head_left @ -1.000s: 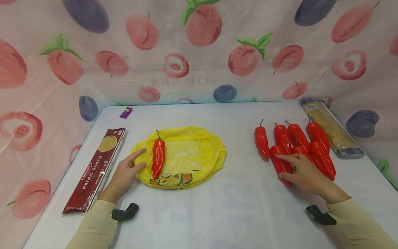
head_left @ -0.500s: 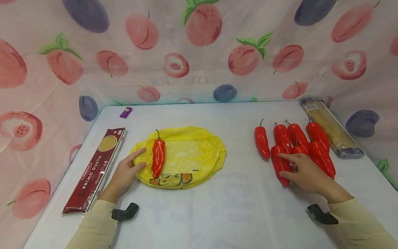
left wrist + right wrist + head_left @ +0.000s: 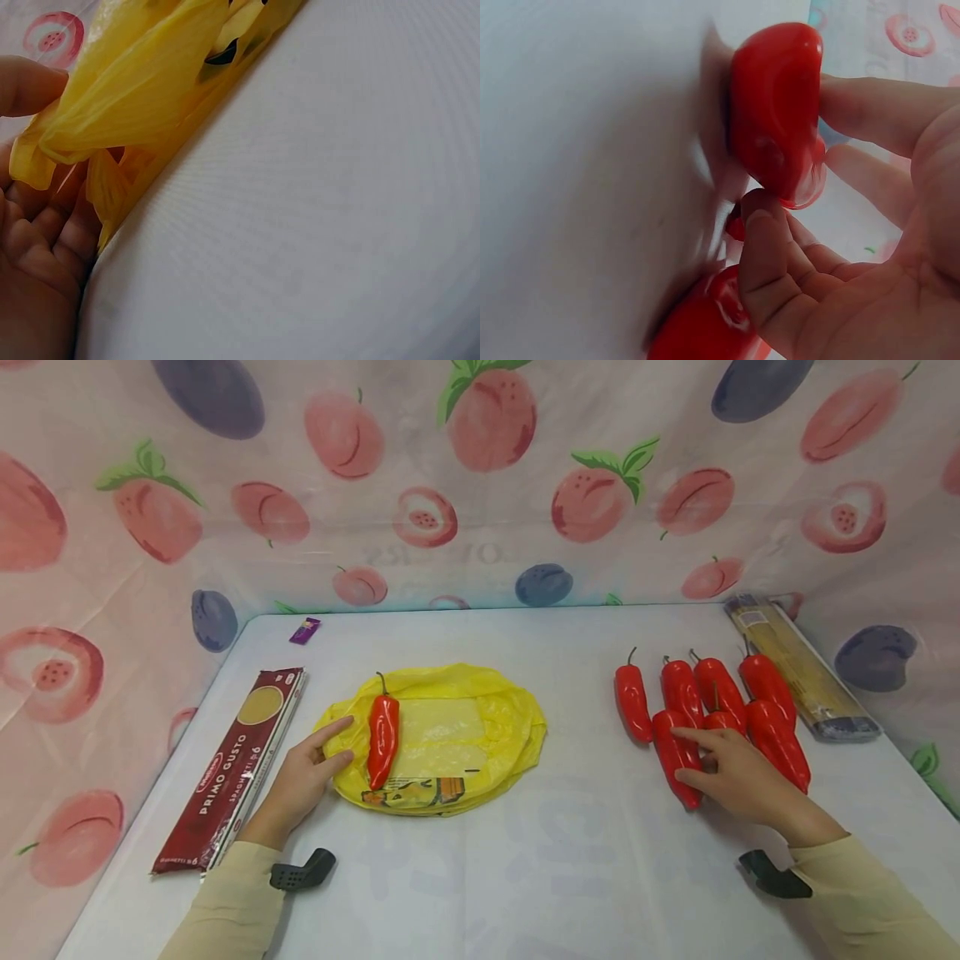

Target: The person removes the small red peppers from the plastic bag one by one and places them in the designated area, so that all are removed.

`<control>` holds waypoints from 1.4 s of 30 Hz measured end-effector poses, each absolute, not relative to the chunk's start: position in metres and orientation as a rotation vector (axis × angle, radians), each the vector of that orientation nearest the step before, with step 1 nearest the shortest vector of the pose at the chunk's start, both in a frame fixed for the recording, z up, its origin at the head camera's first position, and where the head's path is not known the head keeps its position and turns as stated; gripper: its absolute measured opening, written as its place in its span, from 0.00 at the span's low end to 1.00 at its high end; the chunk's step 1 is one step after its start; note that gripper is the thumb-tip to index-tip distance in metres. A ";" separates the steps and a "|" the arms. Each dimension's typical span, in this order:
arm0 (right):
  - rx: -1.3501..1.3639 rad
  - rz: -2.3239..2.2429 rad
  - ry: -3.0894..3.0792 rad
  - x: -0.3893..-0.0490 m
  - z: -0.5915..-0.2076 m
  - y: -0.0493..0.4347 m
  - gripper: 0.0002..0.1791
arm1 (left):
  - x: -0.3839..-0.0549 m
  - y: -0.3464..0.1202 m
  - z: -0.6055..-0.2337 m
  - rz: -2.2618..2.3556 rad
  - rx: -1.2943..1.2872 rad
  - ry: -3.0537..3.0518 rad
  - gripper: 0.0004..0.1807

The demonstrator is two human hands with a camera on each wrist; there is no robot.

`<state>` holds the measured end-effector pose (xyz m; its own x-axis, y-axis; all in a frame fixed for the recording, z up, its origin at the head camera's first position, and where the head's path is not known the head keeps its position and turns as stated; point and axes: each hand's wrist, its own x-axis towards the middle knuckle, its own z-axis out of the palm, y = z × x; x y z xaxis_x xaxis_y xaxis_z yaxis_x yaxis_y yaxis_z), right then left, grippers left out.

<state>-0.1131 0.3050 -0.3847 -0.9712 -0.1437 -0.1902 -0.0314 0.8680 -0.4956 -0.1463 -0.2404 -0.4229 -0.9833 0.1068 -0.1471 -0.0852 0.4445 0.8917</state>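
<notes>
In the head view, my left hand touches the left edge of a yellow plastic bag lying flat. Its thumb and index finger extend over the bag's edge, and the left wrist view shows the crumpled bag edge against the fingers. One red pepper lies on top of the bag. At the right, my right hand rests its index fingertip and thumb on the front red pepper. In the right wrist view its other fingers curl beside that pepper, not around it.
Several other red peppers cluster around the right hand, one slightly apart. A dark red spaghetti packet lies at the left, a clear spaghetti packet at the far right. A small purple sachet sits near the back edge.
My right hand has shifted slightly, and the front pepper's lower tip has swung a little to the left. My left hand and the bag have stayed put.
</notes>
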 end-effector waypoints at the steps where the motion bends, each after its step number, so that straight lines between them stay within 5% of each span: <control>1: -0.135 -0.744 2.822 -0.113 -0.385 0.305 0.43 | -0.146 -0.240 -0.422 1.568 0.019 2.510 0.31; 28: -0.170 -0.690 2.898 -0.126 -0.351 0.296 0.44 | -0.144 -0.241 -0.423 1.562 0.012 2.510 0.32; 42: -0.362 -0.783 2.839 -0.139 -0.336 0.232 0.39 | -0.146 -0.240 -0.424 1.571 0.027 2.509 0.32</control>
<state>-0.1390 0.2322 -0.3358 -0.9554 -0.2772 -0.1019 -0.1857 0.8322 -0.5224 -0.1465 -0.2404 -0.4245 -0.9836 0.1109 -0.1426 -0.0798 0.4412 0.8938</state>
